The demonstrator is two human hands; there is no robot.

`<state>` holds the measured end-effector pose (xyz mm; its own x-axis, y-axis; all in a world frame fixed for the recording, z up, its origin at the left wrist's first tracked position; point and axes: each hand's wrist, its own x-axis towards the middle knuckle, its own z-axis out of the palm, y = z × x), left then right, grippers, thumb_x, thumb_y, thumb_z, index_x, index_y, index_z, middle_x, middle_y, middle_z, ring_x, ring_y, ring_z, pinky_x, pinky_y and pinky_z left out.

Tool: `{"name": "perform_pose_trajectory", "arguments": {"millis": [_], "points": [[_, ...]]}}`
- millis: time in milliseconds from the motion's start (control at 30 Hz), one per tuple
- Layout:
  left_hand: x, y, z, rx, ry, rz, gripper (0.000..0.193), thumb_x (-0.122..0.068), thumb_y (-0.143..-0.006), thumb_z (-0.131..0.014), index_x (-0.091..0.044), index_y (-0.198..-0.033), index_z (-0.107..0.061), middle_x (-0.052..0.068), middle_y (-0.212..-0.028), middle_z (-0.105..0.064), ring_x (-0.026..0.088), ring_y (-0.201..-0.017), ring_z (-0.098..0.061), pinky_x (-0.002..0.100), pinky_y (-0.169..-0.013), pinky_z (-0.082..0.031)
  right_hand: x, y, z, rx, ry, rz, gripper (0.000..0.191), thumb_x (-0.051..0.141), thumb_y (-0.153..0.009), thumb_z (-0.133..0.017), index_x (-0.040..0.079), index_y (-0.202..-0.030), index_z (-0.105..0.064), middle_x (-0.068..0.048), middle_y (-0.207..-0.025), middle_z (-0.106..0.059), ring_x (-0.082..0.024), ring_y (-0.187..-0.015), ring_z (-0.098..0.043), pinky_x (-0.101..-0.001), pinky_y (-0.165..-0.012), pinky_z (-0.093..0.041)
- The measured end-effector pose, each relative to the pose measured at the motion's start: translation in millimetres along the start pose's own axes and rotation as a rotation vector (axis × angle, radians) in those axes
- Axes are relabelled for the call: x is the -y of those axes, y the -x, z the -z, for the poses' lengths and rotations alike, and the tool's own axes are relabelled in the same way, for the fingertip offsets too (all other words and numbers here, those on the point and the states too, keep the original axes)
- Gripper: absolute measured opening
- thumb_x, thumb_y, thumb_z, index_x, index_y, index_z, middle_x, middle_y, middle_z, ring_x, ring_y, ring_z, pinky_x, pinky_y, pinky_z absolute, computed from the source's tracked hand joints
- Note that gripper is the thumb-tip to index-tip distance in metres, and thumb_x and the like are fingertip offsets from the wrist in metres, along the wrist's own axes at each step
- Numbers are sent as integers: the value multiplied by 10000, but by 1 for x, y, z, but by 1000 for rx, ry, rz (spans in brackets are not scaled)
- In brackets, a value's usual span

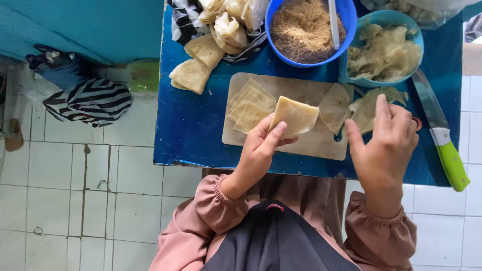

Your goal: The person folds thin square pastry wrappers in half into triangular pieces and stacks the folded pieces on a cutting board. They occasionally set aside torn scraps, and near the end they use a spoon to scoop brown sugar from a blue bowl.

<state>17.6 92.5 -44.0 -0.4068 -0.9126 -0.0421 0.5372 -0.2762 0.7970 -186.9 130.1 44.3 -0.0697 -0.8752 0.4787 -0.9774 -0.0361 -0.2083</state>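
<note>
My left hand [258, 150] holds a pale yellow square wrapper sheet [296, 115] by its near corner, lifted over the wooden cutting board [306, 143]. A small stack of the same square sheets [249, 105] lies on the board's left part. My right hand [384, 143] hovers at the board's right edge, fingers bent and apart, its fingertips over torn wrapper pieces [369, 105]. Another cut sheet [335, 106] lies flat on the board between my hands.
A blue table [193, 125] carries a blue bowl of brown crumbly filling [306, 30] with a white spoon [334, 22], a lighter blue bowl of pale scraps [384, 50], folded pieces [197, 62], and a green-handled knife [444, 143]. Striped cloth [90, 103] lies on the tiled floor.
</note>
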Motion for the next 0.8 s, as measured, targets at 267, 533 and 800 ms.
{"name": "perform_pose_trajectory", "arguments": {"millis": [267,533,800], "points": [[-24,18,10,81,75,194,517,-316,-1142,-431,-37,-1578,-434,89,-1326,-630,138,-1180,-641,273,-1033,-534,48,-5,-22,281,-597,238,194,49,-837,-793,57,-1019,-727,-110,-1053,-667,-284,-1012,-652,-361,-875,-528],[-62,29,-1,-51,-483,-214,331,-90,-975,-718,-4,-1287,-652,88,-1250,-653,126,-1032,-704,276,-895,-610,50,2,-48,465,-1458,-407,57,-61,-923,-678,-60,-976,-698,-103,-1052,-681,-165,-981,-654,-282,-863,-536],[-34,20,16,-147,-385,-181,147,-66,-1055,-636,-4,-1175,-692,66,-1148,-696,104,-1015,-679,245,-879,-568,49,16,-62,340,-1795,-534,44,-21,-1044,-601,-35,-1085,-609,-83,-1136,-627,-165,-1072,-623,-292,-983,-509]]}}
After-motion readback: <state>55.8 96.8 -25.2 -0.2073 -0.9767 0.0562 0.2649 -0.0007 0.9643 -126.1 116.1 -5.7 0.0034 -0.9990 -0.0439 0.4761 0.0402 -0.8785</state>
